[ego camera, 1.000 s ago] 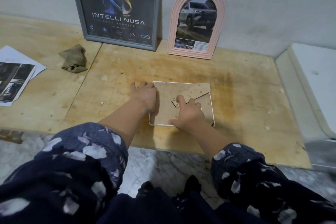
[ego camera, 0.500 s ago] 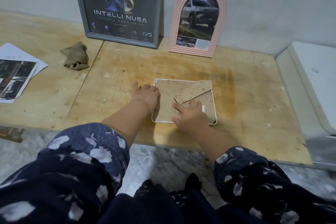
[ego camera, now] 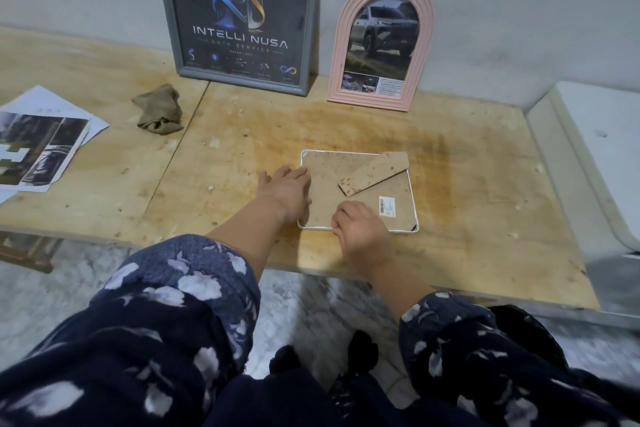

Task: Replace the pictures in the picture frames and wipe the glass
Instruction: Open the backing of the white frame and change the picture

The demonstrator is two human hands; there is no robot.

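Both hands are moving apart: left hand (ego camera: 285, 189) is lying flat on the face-down white frame (ego camera: 358, 191) on the wooden table (ego camera: 467, 184), right hand (ego camera: 360, 224) is pinching its near edge

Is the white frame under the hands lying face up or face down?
Face down: the white frame lies flat on the table, its brown backing board and stand facing up.

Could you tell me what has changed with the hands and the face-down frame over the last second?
The right hand left the stand flap and drew back to the near edge of the white frame, fingers curled there. The left hand stayed on the frame's left edge, fingers now straighter. The frame, cloth and standing frames did not move.
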